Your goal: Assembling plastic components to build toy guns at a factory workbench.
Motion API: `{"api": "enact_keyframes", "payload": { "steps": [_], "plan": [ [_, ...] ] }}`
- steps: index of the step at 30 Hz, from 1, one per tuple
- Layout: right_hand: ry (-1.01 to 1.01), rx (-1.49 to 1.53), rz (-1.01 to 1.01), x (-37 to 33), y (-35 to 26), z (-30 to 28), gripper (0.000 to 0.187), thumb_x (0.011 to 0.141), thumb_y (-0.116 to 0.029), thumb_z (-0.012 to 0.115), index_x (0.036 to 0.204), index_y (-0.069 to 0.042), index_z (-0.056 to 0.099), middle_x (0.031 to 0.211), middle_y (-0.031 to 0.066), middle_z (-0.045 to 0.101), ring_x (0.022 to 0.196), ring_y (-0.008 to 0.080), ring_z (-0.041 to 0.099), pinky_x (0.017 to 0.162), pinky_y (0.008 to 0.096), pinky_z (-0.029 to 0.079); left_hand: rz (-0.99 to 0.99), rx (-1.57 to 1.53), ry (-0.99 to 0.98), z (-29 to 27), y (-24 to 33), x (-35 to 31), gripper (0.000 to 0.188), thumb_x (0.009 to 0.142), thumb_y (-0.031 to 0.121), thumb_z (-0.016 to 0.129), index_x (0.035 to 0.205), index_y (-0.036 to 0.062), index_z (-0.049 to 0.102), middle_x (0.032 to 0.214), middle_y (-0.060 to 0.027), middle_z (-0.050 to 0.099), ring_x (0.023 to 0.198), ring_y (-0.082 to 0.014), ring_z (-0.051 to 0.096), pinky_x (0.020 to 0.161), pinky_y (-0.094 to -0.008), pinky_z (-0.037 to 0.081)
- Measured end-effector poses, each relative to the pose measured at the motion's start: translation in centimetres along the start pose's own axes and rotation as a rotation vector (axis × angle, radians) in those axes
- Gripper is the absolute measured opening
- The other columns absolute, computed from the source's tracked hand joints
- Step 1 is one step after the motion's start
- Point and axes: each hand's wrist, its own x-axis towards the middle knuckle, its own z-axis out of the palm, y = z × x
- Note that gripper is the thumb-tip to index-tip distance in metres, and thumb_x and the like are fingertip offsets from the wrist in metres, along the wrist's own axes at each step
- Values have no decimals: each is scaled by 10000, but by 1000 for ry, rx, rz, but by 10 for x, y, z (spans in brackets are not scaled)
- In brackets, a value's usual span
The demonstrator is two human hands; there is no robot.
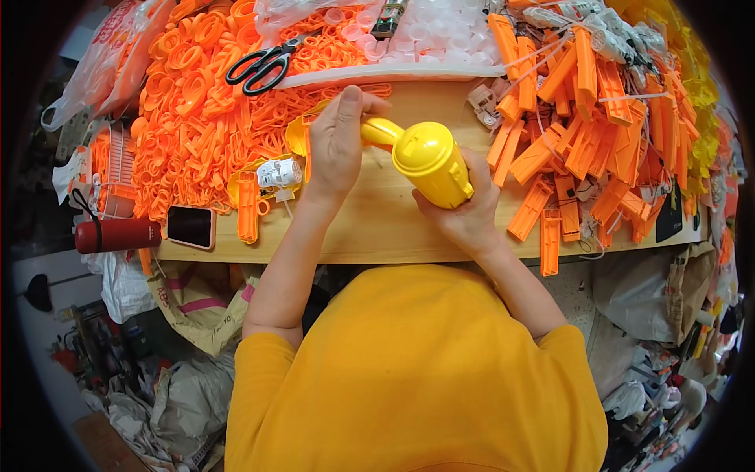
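A bright yellow plastic housing (431, 161), a round capped cylinder with a thick side arm, is tilted above the wooden table. My right hand (465, 206) is closed around its lower body. At the end of the side arm is my left hand (336, 141), its thumb and a finger stretched out; it hides that end, and its other fingers are out of sight. Just left of it, a yellow and orange part (297, 135) is partly covered by the hand. Nearer me lies an orange strip part (248, 206) beside a white-wrapped cylinder (279, 173) in a yellow shell.
Loose orange rings and clips (189, 102) heap at the left, with black-handled scissors (263, 67) on top. White translucent caps (448, 35) fill the back. Orange casings with wires (582, 134) pile at the right. A phone (191, 226) and red flask (118, 235) sit front left.
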Motion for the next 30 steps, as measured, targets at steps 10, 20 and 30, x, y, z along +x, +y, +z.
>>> {"api": "enact_keyframes", "payload": {
  "steps": [10, 20, 30],
  "plan": [
    [-9, 227, 183, -8, -20, 7, 632, 638, -33, 810, 1169, -44, 468, 987, 84, 612, 889, 166, 614, 778, 296, 498, -46, -220, 82, 10, -10, 12, 562, 1001, 361, 372, 595, 5, 527, 574, -58, 494, 545, -122, 451, 519, -267, 352],
    [-282, 1302, 1337, 10, -4, -25, 442, 844, -351, 611, 1150, -46, 519, 914, 148, 638, 723, 295, 642, 568, 423, 545, -188, -227, -193, -16, 0, 2, 472, 1016, 396, 329, 1146, 15, 574, 1045, -71, 630, 974, -144, 589, 829, -291, 471],
    [-303, 1525, 1509, 5, 6, -21, 473, 862, -417, 591, 1164, -56, 539, 903, 146, 656, 681, 315, 661, 538, 424, 567, 530, 425, -368, -23, 24, -7, 383, 724, -9, 655, 1097, 75, 637, 1144, -128, 568, 1089, -270, 524, 876, -344, 464]
  ]
}}
